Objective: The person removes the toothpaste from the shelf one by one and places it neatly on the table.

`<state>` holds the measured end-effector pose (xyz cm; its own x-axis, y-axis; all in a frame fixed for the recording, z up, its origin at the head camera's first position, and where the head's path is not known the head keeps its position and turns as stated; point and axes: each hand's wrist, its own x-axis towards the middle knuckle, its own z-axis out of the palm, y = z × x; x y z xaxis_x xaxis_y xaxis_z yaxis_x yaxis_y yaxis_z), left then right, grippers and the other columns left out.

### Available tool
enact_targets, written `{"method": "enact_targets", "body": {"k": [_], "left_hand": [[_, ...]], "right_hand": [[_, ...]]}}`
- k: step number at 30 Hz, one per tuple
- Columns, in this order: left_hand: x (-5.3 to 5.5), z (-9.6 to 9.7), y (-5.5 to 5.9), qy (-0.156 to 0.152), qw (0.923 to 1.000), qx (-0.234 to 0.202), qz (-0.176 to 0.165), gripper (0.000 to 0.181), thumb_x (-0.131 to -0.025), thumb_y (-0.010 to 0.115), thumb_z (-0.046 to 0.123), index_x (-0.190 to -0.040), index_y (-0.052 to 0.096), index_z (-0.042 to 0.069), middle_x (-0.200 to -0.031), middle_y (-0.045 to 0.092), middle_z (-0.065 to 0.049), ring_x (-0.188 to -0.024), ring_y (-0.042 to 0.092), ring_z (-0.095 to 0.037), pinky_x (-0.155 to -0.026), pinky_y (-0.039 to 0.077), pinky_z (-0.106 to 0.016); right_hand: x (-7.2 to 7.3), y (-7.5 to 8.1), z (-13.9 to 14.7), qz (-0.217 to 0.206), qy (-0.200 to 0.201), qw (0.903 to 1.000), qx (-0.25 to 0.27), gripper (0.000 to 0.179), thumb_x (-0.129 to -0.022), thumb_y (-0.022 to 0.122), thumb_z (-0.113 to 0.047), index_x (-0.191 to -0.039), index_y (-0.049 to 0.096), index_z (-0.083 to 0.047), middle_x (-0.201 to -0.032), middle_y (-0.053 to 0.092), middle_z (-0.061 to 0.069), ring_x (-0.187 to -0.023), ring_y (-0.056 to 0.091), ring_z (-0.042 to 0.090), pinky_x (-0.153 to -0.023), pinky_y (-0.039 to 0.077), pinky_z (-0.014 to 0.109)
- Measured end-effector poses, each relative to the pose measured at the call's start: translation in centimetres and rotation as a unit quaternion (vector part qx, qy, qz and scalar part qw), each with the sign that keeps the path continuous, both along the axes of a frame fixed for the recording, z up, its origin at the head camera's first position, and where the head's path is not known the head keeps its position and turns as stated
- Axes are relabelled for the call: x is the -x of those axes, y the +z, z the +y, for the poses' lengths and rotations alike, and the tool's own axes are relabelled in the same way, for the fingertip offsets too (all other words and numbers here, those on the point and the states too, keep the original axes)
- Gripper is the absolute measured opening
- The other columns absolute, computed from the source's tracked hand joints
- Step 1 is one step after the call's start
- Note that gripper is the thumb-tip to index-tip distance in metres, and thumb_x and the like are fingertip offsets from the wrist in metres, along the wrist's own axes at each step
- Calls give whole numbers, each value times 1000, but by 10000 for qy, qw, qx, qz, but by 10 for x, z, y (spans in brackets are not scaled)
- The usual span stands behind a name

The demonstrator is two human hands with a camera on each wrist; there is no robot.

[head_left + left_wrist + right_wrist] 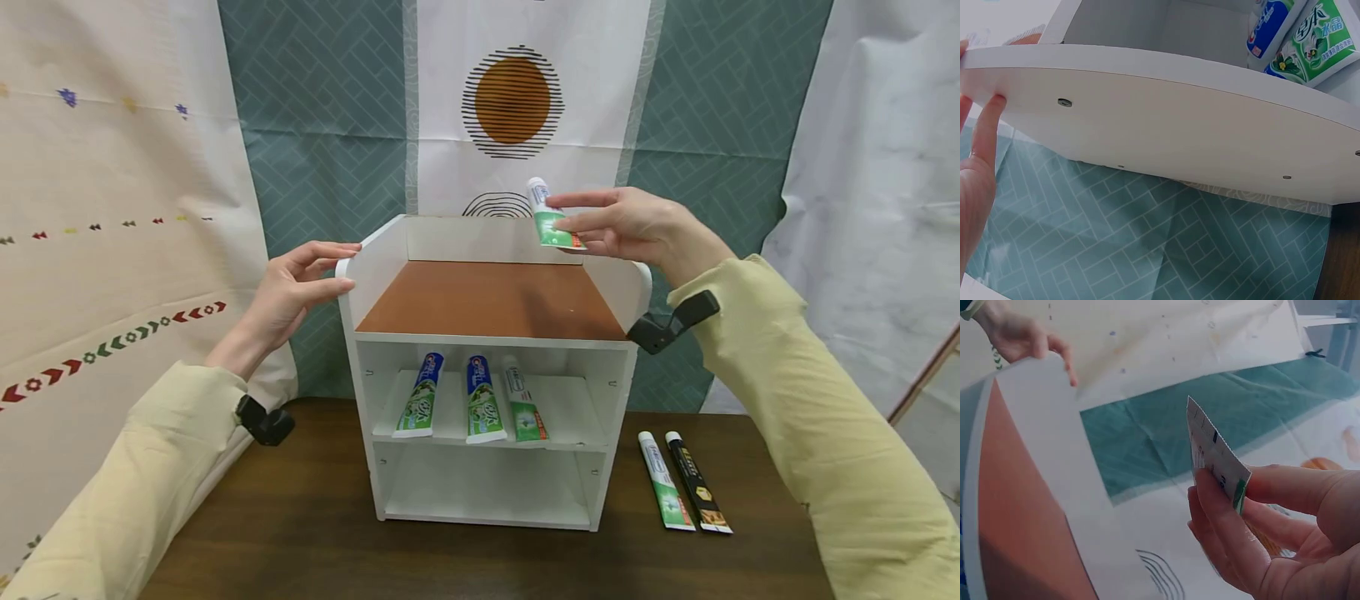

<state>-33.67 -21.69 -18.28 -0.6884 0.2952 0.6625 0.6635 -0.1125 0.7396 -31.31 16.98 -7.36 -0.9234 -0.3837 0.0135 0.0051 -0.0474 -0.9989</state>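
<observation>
A white-and-green toothpaste tube (553,218) is pinched between the fingers and thumb of my right hand (637,229), above the right rear of the shelf unit's top, cap upward. Its flat crimped end (1219,447) faces the right wrist camera. My left hand (288,287) rests its fairly straight fingers on the upper left edge of the white shelf unit (491,337). On the middle shelf lie two blue-and-green toothpaste tubes (485,400) and a white-and-green one (527,402).
On the dark wooden table (300,517), right of the unit, lie another white-and-green tube (666,482) and a black tube (699,483). The unit has a brown top panel (487,296) with raised sides and back. Patterned cloths (322,125) hang behind.
</observation>
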Motion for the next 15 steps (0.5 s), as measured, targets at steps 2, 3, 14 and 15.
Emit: {"method": "enact_targets", "body": {"k": [2,3,14,15], "left_hand": [[0,0,0,-16,10000,-20,0,32,-81,62,-8,-110,62,3,-124,52,-8,-123,30,-27,-82,44,-28],[0,0,0,-17,10000,-30,6,32,-81,62,-8,-110,62,3,-123,52,-8,-123,30,-27,-82,44,-28],[0,1,0,57,10000,-6,-26,32,-81,63,-6,-111,62,3,-124,53,-8,-124,30,-27,-84,43,-28],[0,1,0,71,10000,-3,-28,32,-81,63,-6,-111,62,4,-123,53,-8,-124,30,-27,-84,43,-28]], "right_hand": [[-2,4,12,-83,-99,9998,148,50,-82,60,9,-128,48,-4,-128,32,12,-85,59,23,-74,48,28],[-4,5,18,-109,-129,9996,213,47,-81,60,10,-125,51,-4,-128,31,12,-84,59,23,-74,48,28],[-16,7,84,-104,-129,9993,341,33,-85,54,11,-110,65,-8,-127,28,11,-86,58,21,-74,48,28],[-16,5,90,-84,-181,9993,316,33,-86,53,11,-109,66,-9,-125,29,11,-86,58,21,-73,48,27]]}}
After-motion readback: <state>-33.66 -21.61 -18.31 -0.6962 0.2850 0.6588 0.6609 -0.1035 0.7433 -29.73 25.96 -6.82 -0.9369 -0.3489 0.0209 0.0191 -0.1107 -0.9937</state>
